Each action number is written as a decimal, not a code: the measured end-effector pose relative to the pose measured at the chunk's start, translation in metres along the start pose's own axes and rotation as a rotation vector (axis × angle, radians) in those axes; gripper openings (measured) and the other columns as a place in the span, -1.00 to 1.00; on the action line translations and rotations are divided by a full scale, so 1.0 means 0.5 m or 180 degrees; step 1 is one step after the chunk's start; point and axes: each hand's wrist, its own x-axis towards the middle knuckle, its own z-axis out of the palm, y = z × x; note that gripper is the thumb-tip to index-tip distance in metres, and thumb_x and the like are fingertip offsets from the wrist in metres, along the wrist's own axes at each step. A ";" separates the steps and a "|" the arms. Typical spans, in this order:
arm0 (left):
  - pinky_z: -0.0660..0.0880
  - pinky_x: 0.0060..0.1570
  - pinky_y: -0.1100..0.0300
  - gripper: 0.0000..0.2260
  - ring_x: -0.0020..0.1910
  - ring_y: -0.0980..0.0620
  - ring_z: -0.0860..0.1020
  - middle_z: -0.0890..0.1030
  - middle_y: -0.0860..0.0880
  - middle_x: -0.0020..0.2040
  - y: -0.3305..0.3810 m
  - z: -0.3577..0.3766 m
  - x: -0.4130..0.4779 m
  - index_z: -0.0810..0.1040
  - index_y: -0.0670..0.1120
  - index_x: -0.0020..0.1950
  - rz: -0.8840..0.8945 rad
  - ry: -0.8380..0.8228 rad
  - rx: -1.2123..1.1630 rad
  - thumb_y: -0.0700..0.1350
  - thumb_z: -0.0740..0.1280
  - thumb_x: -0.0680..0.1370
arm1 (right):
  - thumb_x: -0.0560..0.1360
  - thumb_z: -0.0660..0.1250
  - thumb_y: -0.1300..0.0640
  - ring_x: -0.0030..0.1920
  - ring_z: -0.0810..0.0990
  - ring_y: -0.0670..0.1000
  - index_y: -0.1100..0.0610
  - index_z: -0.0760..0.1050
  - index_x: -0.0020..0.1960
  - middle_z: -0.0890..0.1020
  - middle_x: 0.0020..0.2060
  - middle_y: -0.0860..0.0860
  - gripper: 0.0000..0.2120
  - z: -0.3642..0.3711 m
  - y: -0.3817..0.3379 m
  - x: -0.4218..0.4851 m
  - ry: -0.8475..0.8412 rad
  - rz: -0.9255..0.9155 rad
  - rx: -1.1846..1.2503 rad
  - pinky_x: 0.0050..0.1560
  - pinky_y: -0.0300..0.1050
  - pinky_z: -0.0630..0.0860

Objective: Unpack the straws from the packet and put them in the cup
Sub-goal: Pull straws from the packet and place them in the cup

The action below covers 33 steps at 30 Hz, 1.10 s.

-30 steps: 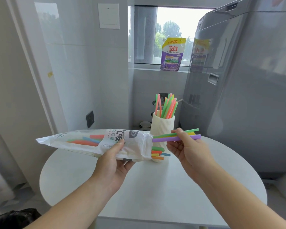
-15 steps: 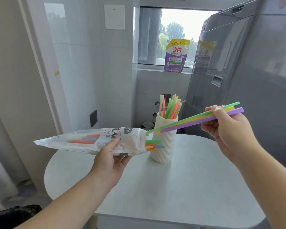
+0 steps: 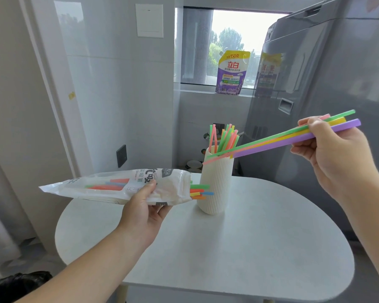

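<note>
My right hand (image 3: 335,154) holds a bundle of loose straws (image 3: 271,142) up at the right of the view, in front of the grey appliance (image 3: 315,88). My fingers (image 3: 309,123) are closed around the bundle near its far end; short ends stick out past my grip toward the appliance, and the long part slants down and left. The low ends of the bundle cross in front of the upper part of the cup (image 3: 217,182), just below its rim. The bundle is four straws: green, pink, yellow and purple. The purple one is the thickest.

My left hand (image 3: 144,206) grips the packet (image 3: 118,186) from below with the thumb on top, holding it about level above the left side of the tabletop (image 3: 239,248). The packet's open mouth faces the cup. Short ends of packed straws (image 3: 200,191) stick out of the mouth, in green, orange, yellow and blue, reaching in front of the cup's side. Orange, blue and green straws show through the clear window of the packet.

The cup is cream, tall and ribbed, and stands upright on the white tabletop. It already holds upright straws (image 3: 223,138) in green, pink, orange and yellow, leaning against the rim.

Writing on the packet: large Chinese characters, partly covered by my thumb, and the small word "Straw". A purple and yellow pouch (image 3: 231,73) stands on the windowsill (image 3: 197,87); it reads "立白" and "150克"
</note>
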 end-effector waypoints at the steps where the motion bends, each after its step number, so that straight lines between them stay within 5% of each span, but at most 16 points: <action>1: 0.68 -0.31 0.13 -0.85 -0.18 0.01 0.75 0.76 -0.06 -0.07 -0.001 0.000 0.000 0.61 -0.07 0.17 -0.0003 -0.0010 0.0004 -0.20 0.38 0.61 | 0.63 0.25 0.15 -0.27 0.69 -0.04 0.11 0.60 -0.12 0.63 -0.20 0.04 -0.79 0.003 -0.003 0.000 0.0033 -0.0043 0.0003 -0.27 -0.25 0.63; 9: 0.68 -0.30 0.13 -0.86 -0.18 0.00 0.75 0.77 -0.05 -0.11 -0.007 0.000 0.000 0.63 -0.09 0.15 -0.0002 -0.0131 0.0113 -0.19 0.38 0.61 | 0.59 0.25 0.13 -0.37 0.67 -0.08 0.01 0.61 -0.15 0.65 -0.27 -0.07 -0.79 0.031 -0.040 0.009 0.0316 -0.0612 -0.0499 -0.21 -0.10 0.67; 17: 0.68 -0.30 0.11 -0.66 -0.13 -0.02 0.75 0.75 -0.10 0.07 -0.013 -0.002 0.001 0.57 -0.11 0.38 0.0045 -0.0141 0.0118 -0.21 0.38 0.60 | 0.60 0.25 0.12 -0.47 0.64 -0.12 0.19 0.65 -0.07 0.66 -0.33 -0.02 -0.77 0.081 -0.046 0.012 -0.0016 -0.0902 -0.1208 -0.24 -0.07 0.68; 25: 0.69 -0.27 0.09 -0.73 -0.09 -0.03 0.74 0.77 -0.08 0.04 -0.015 -0.003 0.003 0.60 -0.08 0.30 0.0011 -0.0152 0.0110 -0.21 0.38 0.60 | 0.60 0.27 0.09 -0.28 0.72 0.20 0.27 0.64 -0.06 0.71 -0.26 0.19 -0.73 0.122 -0.038 0.031 -0.0313 -0.0876 -0.1604 -0.11 0.21 0.68; 33: 0.69 -0.27 0.08 -0.69 -0.07 -0.04 0.75 0.76 -0.09 0.07 -0.018 -0.005 0.006 0.57 -0.06 0.35 -0.0002 -0.0160 0.0127 -0.21 0.38 0.60 | 0.62 0.30 0.02 -0.33 0.69 0.04 0.15 0.59 -0.07 0.70 -0.25 0.06 -0.77 0.151 -0.032 0.067 -0.0493 -0.0804 -0.1760 -0.28 -0.09 0.68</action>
